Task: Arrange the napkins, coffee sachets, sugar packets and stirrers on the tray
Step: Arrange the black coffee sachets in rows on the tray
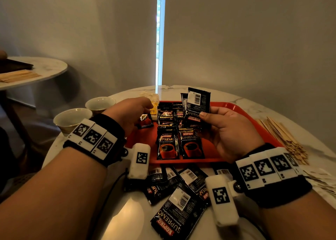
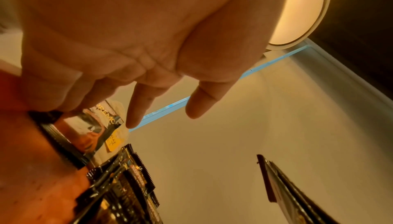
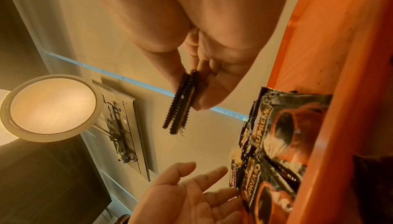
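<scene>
Black sachets in right hand, seemingly.

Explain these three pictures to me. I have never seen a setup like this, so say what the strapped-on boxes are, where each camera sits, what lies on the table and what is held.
No machine here: a person works bare-handed, with small white cameras strapped to both wrists and a third worn on the head. The wide picture is the head view; the two orange-tinted ones look along each hand.

On the white marble table sits a red plastic tray with black Kopiko coffee sachets in rows. More black sachets lie loose before the tray, and thin wooden stirrers to its right.

The right hand pinches a few upright black sachets. The left hand reaches over the tray with relaxed fingers, holding nothing.
</scene>
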Demonstrator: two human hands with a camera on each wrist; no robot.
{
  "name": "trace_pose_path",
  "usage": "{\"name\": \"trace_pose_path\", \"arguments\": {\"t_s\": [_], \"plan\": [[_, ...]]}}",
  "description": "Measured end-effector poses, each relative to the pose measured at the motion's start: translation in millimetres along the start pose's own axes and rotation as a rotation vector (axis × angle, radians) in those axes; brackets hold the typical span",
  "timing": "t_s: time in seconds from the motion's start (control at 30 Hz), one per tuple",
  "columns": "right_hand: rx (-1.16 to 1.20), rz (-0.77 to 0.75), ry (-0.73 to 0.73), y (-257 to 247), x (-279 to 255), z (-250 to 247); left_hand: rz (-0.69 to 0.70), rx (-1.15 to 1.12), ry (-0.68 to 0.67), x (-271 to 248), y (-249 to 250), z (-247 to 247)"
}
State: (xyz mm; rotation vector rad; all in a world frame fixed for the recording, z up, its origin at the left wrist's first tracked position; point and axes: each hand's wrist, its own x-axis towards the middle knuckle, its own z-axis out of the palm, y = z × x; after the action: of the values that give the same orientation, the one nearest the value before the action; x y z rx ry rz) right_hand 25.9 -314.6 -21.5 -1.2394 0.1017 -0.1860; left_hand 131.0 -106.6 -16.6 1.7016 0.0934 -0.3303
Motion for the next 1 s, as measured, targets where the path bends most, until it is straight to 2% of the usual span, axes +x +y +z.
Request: {"name": "trace_pose_path", "arguments": {"t_s": [0.47,0.67,1.0], "plan": [[-0.017,0.007,0.005,-1.4,-1.8,0.8,0.03,-0.028,0.008,4.5,0.8,-2.5],[-0.015,0.012,-0.001,-1.0,-2.0,1.1,-0.075,0.009,-0.08,0.8,1.8,-4.0],[-0.01,0.014,-0.009,1.5,-1.3,1.4,-0.129,0.077,-0.096,-1.3,3.4,1.2]]}}
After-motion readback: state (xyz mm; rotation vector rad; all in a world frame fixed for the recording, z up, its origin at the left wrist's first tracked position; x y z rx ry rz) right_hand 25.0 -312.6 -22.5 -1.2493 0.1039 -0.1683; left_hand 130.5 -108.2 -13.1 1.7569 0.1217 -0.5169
